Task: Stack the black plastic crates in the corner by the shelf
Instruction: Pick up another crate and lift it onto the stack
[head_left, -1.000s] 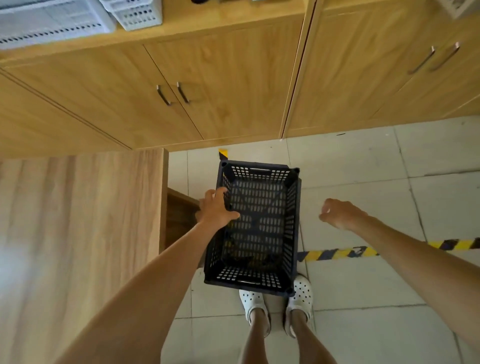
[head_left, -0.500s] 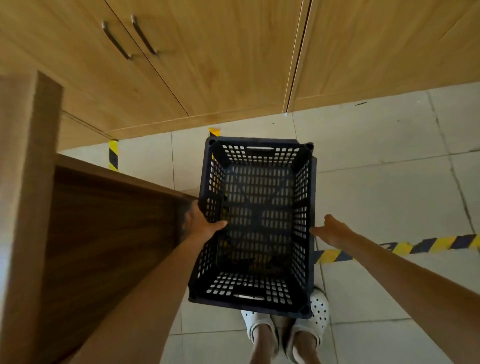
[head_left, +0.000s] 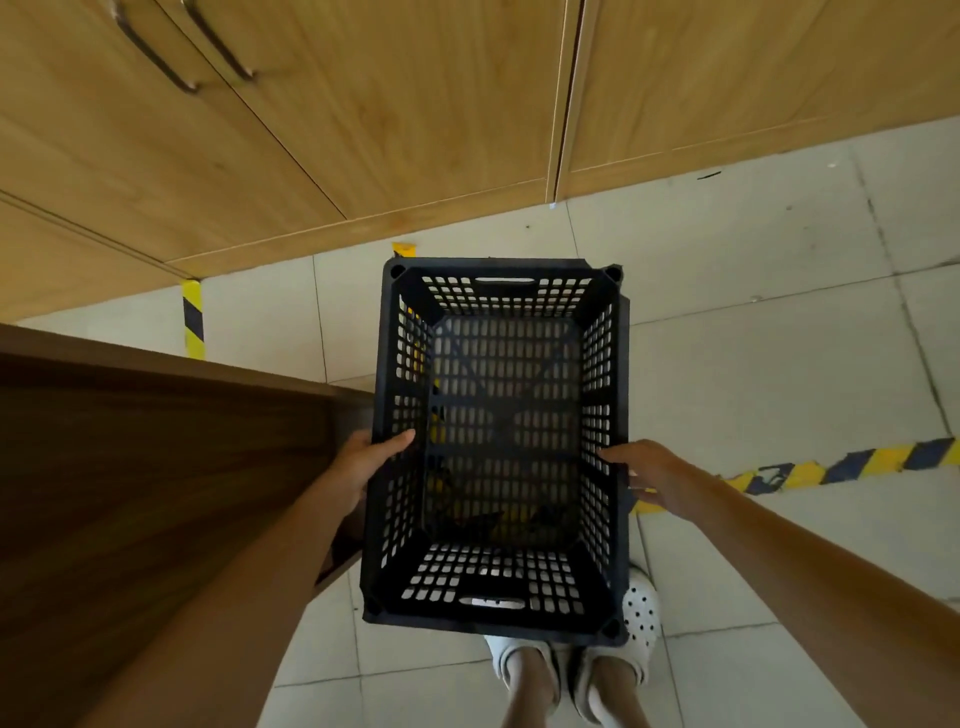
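The black plastic crate (head_left: 498, 447) is rectangular, open at the top, with perforated walls and floor, a slot handle in each short end and a socket at each corner. It is held above the tiled floor (head_left: 753, 322), beside a dark wooden shelf (head_left: 156, 467). The left hand (head_left: 366, 460) grips the left rim, thumb inside. The right hand (head_left: 649, 475) touches the right rim with relaxed fingers.

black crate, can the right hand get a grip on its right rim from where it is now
Probably yes. The right hand is already at the right wall of the black crate, fingers reaching over the rim, with only open floor beside it. Whether it has closed on the rim isn't clear.
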